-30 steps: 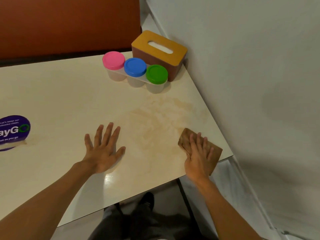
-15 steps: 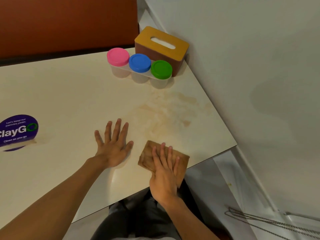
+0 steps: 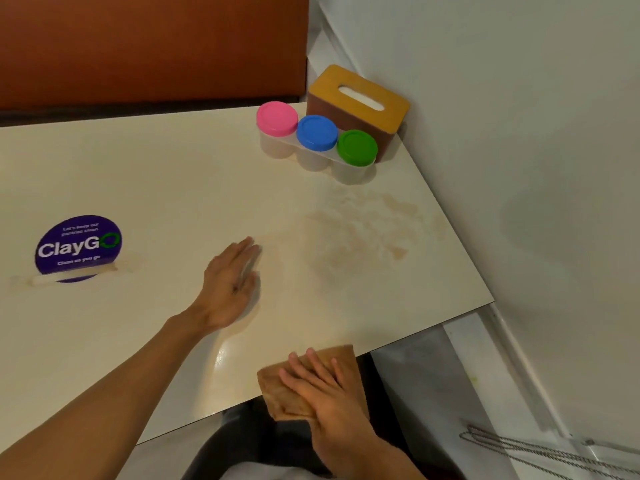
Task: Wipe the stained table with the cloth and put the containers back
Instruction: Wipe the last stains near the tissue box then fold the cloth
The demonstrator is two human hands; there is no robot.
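Observation:
A brown cloth (image 3: 280,393) lies at the near edge of the cream table (image 3: 156,188), partly hanging over it. My right hand (image 3: 325,389) presses flat on the cloth with straight fingers. My left hand (image 3: 230,285) rests flat on the tabletop, left of a pale brown stain (image 3: 360,233). Three clear containers with a pink lid (image 3: 277,118), a blue lid (image 3: 317,132) and a green lid (image 3: 356,147) stand in a joined row at the far right corner.
A brown tissue box with a yellow top (image 3: 358,102) sits behind the containers against the white wall (image 3: 519,133). A purple ClayGo sign (image 3: 78,247) stands at the left. An orange seat back (image 3: 149,46) runs behind the table.
My right hand has dragged the cloth from the right side of the near edge leftward and toward me. My left hand's fingers have closed together and it has turned slightly.

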